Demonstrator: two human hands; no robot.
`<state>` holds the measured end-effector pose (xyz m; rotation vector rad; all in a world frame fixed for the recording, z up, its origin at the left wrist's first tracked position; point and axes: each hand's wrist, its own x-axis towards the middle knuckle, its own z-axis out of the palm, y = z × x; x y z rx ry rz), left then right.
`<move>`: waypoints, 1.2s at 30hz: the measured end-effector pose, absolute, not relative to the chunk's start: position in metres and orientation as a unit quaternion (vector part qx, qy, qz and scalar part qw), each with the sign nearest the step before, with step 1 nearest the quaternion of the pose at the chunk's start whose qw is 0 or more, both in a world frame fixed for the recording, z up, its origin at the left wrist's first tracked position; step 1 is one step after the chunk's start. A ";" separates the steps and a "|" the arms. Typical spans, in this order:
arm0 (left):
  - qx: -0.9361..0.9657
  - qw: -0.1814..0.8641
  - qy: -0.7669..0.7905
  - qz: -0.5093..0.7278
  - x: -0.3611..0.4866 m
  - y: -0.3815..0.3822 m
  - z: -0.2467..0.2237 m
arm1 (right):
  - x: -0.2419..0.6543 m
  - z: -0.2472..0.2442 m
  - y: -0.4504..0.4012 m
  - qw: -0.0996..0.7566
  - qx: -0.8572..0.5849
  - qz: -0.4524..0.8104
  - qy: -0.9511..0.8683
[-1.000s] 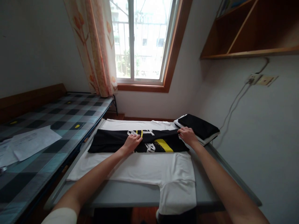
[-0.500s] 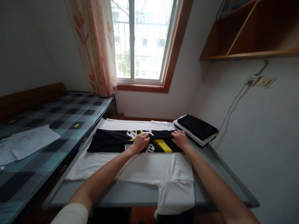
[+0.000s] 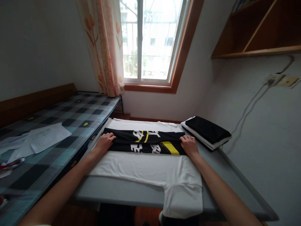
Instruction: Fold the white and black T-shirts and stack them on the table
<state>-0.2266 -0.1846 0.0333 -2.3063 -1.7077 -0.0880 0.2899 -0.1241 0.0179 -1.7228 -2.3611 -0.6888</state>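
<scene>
A black T-shirt [image 3: 122,145] with white and yellow print is folded into a long strip and lies across a white T-shirt [image 3: 131,166]. My left hand [image 3: 105,142] has its fingers curled over the left end of the black strip. At the opposite end, my right hand [image 3: 190,146] grips the edge beside the yellow patch. The white T-shirt is spread out on a grey table [image 3: 113,190], one sleeve hanging over the front edge. The parts of the fingers under the cloth are hidden.
A folded stack of black and white clothes [image 3: 207,130] sits at the table's back right. To the left stands a bed with a checked mattress [image 3: 63,114] and loose papers [image 3: 50,138]. A cord [image 3: 249,106] runs down the right wall below a wooden shelf [image 3: 256,51].
My left hand has moved left from the print to the left end of the black T-shirt. The right hand stays at its end. The strip's left end looks shorter, and the view has shifted slightly.
</scene>
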 end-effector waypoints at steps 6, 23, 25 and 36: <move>-0.736 0.143 -0.661 -0.014 -0.265 -0.185 0.034 | 0.289 0.020 -0.131 0.090 -0.565 -0.253 -0.780; -0.762 0.004 -0.642 -0.087 -0.261 -0.169 0.048 | 0.245 0.040 -0.135 0.107 -0.588 -0.199 -0.777; -0.778 -0.025 -0.611 -0.146 -0.246 -0.162 0.047 | 0.219 0.044 -0.127 0.145 -0.578 -0.152 -0.789; -0.800 -0.008 -0.586 -0.127 -0.138 -0.139 -0.001 | 0.103 0.016 -0.099 0.042 -0.511 0.058 -0.857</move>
